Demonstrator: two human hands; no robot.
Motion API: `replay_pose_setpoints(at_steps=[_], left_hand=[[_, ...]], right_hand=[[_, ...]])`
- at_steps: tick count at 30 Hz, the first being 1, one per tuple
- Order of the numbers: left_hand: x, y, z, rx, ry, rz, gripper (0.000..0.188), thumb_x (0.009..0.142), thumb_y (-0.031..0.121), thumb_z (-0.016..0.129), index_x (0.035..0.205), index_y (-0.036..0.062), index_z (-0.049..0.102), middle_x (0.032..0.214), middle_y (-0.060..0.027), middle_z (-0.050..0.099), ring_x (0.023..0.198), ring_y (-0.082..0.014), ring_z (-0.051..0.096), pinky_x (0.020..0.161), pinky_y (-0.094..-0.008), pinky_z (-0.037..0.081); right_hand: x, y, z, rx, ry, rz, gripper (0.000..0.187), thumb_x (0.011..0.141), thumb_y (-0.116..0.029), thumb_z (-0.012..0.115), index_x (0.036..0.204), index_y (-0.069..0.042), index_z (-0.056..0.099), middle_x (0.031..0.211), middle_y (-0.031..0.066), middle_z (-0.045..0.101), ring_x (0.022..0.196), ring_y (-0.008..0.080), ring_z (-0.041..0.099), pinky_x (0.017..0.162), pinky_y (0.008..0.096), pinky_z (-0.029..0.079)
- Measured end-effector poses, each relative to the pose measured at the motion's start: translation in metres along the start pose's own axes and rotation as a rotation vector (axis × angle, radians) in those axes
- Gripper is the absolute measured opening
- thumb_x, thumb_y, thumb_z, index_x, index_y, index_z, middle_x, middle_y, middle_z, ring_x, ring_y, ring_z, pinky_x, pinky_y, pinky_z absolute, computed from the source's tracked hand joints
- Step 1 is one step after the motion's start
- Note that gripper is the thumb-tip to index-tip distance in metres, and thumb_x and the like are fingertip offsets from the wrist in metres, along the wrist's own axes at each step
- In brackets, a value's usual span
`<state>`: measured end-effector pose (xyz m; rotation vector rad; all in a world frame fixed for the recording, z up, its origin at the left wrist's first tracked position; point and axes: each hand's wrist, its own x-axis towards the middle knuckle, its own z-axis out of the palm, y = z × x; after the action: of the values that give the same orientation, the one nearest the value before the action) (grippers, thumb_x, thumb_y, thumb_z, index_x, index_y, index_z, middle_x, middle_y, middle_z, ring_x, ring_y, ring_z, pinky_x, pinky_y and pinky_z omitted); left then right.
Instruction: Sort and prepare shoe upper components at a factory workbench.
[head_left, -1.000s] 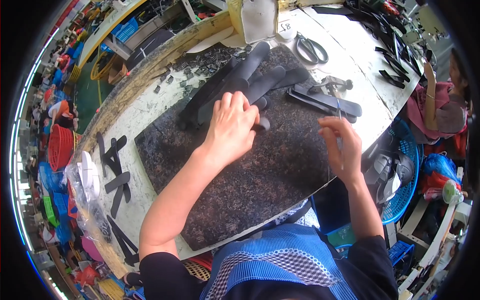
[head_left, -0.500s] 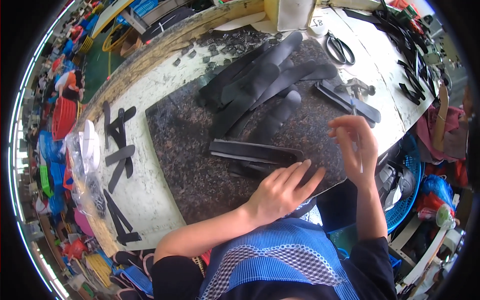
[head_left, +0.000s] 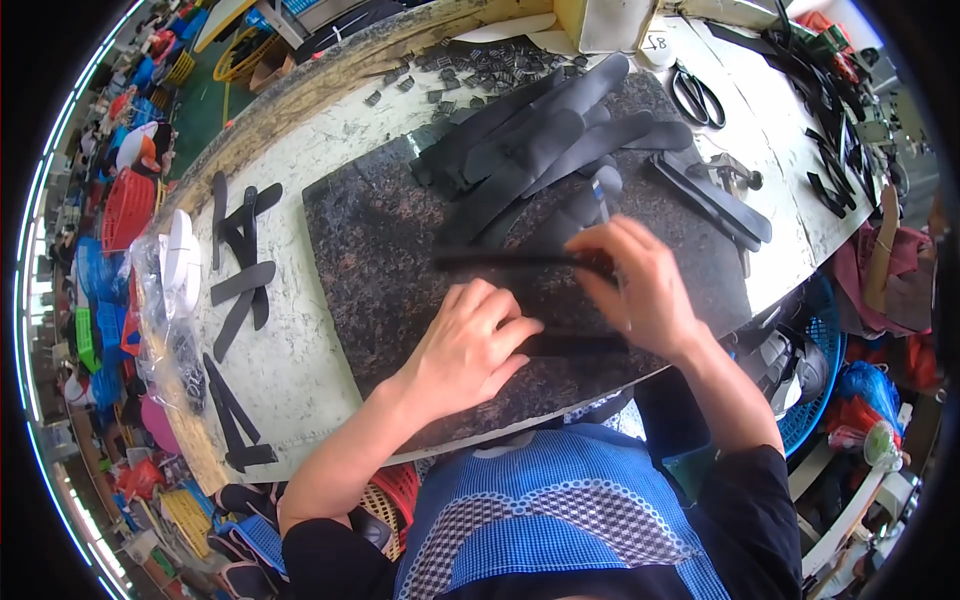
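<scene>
My right hand (head_left: pixel 645 290) is closed round a slim clear pen (head_left: pixel 602 200) with a blue end. Its fingertips also grip one end of a dark strip (head_left: pixel 500 262), blurred by motion above the stone slab. My left hand (head_left: pixel 470 345) has curled fingers. Between its thumb and forefinger sits the end of another black strip (head_left: pixel 580 345), pointing right along the slab's near part. Beyond both hands, a heap of black padded strips (head_left: pixel 540 140) lies on the slab (head_left: pixel 360 240). A pair of longer strips (head_left: pixel 710 200) rests at its right edge.
Black-handled scissors (head_left: pixel 697 97) and a small metal clamp-like tool (head_left: pixel 735 175) lie at the right. Small dark pieces (head_left: pixel 480 65) are scattered at the back. Several black strips (head_left: pixel 243 285) lie on the white table at left. A blue basket (head_left: pixel 825 370) stands below right.
My right hand has moved left and now grips a strip together with the pen. My left hand has shifted left and closed on another strip. The view has shifted slightly.
</scene>
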<state>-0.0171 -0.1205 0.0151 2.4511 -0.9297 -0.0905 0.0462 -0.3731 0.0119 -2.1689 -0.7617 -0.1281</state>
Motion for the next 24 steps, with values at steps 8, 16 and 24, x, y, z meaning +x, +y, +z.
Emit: replay_pose_setpoints(at_steps=[8, 16, 24], left_hand=[[-0.016, 0.013, 0.012, -0.295, -0.004, -0.114, 0.033, 0.081, 0.008, 0.084, 0.11, 0.006, 0.068, 0.11, -0.0104, 0.061, 0.104, -0.0287, 0.065, 0.087, -0.0417, 0.056], [-0.02, 0.022, 0.01, -0.167, 0.006, -0.232, 0.032, 0.078, 0.008, 0.087, 0.105, 0.0076, 0.07, 0.111, -0.009, 0.061, 0.106, -0.0286, 0.059, 0.095, -0.0409, 0.05], [0.008, 0.03, 0.028, 0.145, 0.362, 0.021, 0.029, 0.073, 0.008, 0.087, 0.098, 0.0062, 0.072, 0.094, -0.005, 0.061, 0.092, -0.0244, 0.062, 0.079, -0.0387, 0.051]], right_hand=[[-0.002, 0.035, -0.013, -0.281, -0.107, -0.286, 0.031, 0.07, 0.006, 0.073, 0.099, -0.006, 0.071, 0.104, 0.0068, 0.071, 0.102, 0.0293, 0.066, 0.085, 0.0428, 0.056], [-0.016, 0.014, -0.056, -0.211, -0.244, -0.216, 0.046, 0.072, 0.0, 0.072, 0.118, -0.003, 0.07, 0.12, 0.0136, 0.074, 0.123, 0.0361, 0.065, 0.103, 0.0452, 0.056], [-0.06, 0.015, -0.094, 0.6, 0.638, 0.285, 0.057, 0.118, -0.042, 0.033, 0.125, 0.003, 0.069, 0.075, 0.0058, 0.064, 0.068, 0.0122, 0.059, 0.063, 0.0267, 0.046]])
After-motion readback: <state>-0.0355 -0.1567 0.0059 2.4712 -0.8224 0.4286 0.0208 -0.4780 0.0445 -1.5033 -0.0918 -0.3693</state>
